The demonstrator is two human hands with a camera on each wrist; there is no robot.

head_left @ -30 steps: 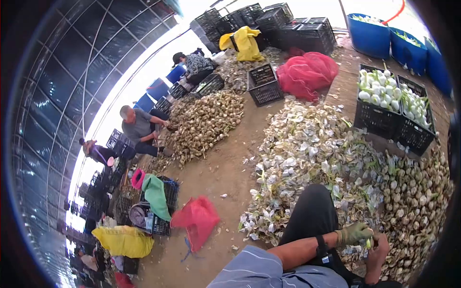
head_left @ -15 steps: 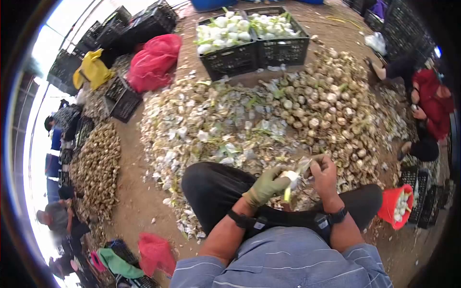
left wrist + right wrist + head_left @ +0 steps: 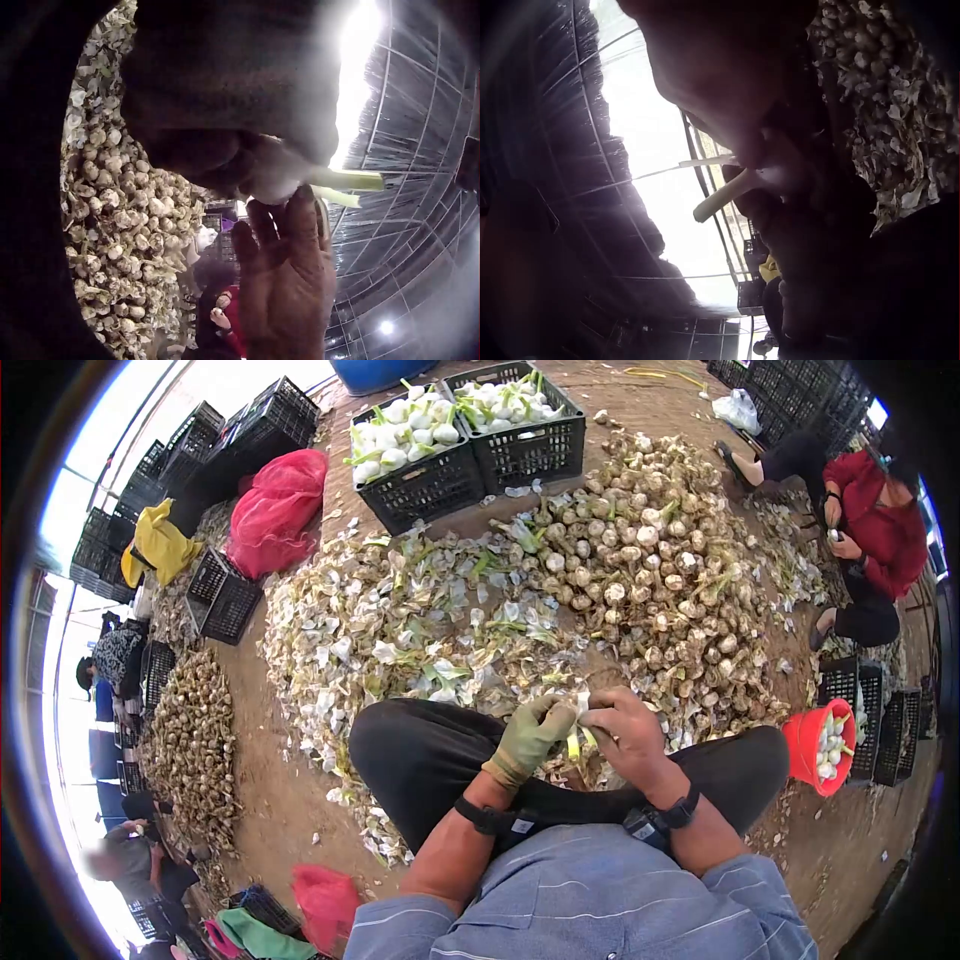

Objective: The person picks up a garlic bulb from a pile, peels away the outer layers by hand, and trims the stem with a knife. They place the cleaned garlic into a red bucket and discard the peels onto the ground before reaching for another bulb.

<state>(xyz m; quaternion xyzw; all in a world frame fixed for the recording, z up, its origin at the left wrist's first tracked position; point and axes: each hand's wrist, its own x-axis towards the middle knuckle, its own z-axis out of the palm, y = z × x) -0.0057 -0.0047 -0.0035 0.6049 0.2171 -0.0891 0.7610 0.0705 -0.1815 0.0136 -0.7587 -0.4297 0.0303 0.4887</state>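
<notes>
In the head view my left hand (image 3: 533, 738), in a green glove, holds a white garlic bulb above my lap. The bulb (image 3: 274, 182) is pale and partly covered by fingers; its cut green stalk (image 3: 352, 180) sticks out at one side. My bare right hand (image 3: 628, 735) meets it from the other side, with curled fingers and thumb pinching at the bulb. A thinner pale strip (image 3: 341, 198) stands out beside the stalk near the right fingertips. The right wrist view shows the stalk (image 3: 724, 196) against bright light, with both hands dark around the bulb.
A pile of unpeeled garlic (image 3: 660, 570) and loose skins (image 3: 400, 630) lies before my knees. Two black crates (image 3: 420, 488) of cleaned bulbs stand beyond. A red bucket (image 3: 800, 750) with bulbs is at my right, near a person in red (image 3: 885, 530). A red net sack (image 3: 278, 510) lies left.
The head view has swung from the left round to the front. My right hand, pulling skin away from the bulb half a second ago, is now back against it. The left hand keeps its hold.
</notes>
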